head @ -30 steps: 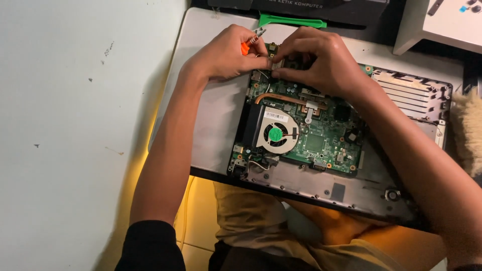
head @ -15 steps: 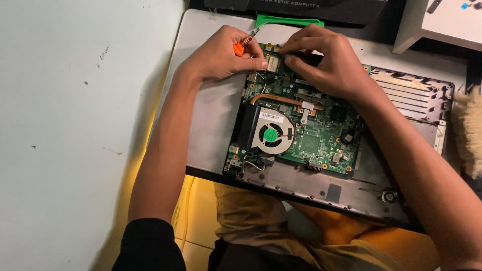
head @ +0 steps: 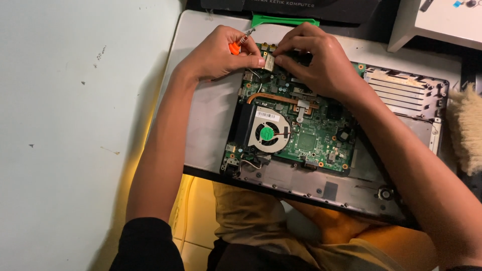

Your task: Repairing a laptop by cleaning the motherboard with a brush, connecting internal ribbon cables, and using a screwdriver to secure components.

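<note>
Step in hand, judged: freeing the small card [head: 268, 62] at the far edge of the green board [head: 306, 133] in the opened laptop [head: 401, 95]. Left hand [head: 218, 55] closed around an orange-handled screwdriver [head: 236, 46], thumb tip touching the card. Right hand [head: 316, 62] pinches the card's other side. Next move likely calls for a gentle, even lift. Fan [head: 268, 133] sits near the board's left edge.

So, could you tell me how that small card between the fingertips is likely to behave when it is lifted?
The small card, pinched by left hand and right hand, looks thin and flat: probably light, stiff, fragile. Set in the green board, it may resist.
</note>
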